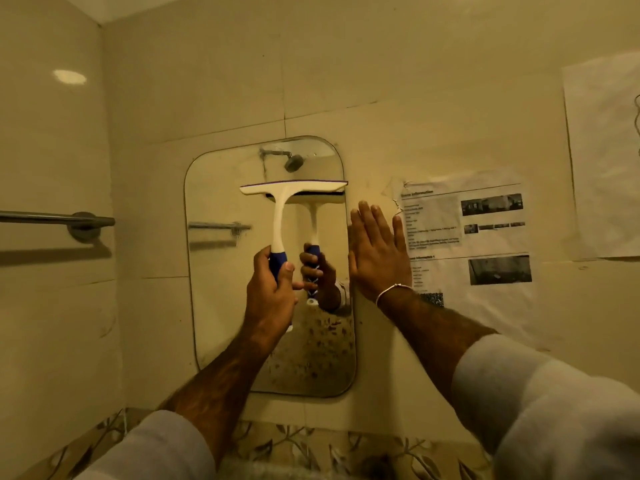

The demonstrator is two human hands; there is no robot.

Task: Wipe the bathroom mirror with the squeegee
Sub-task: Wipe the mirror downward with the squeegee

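While the left hand (273,289) curls round the blue grip of the squeegee (287,206), its white blade lies crosswise against the upper part of the mirror (221,306), at 12 o'clock from that hand. Right hand (377,254), fingers straight, holds nothing, palm flat on the wall just at the mirror's 3 o'clock edge. Towel bar (59,220) at 9 o'clock; printed sheet (478,244) at 3 o'clock.

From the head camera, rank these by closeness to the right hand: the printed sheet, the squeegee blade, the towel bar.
From the right hand:
1. Printed sheet, just to its right on the wall.
2. Squeegee blade, up and left, on the mirror.
3. Towel bar, far left wall.
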